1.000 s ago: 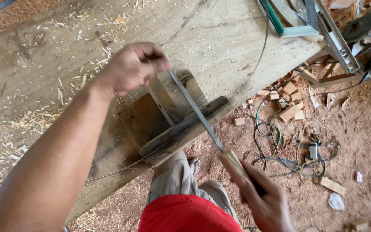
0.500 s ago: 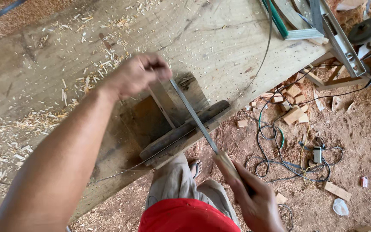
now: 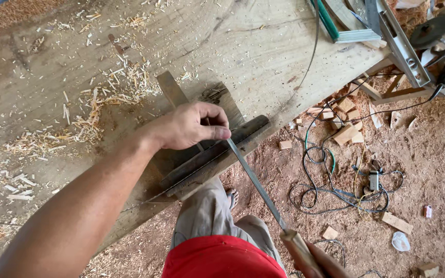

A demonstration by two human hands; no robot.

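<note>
The right hand, cut off at the frame's bottom, gripped the file's wooden handle; the left hand pinched its tip at centre.

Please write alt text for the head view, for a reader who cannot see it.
Two hands work a long metal file: the left hand pinches its tip over a dark clamped strip at a wooden workbench edge; the right hand grips its wooden handle.
</note>
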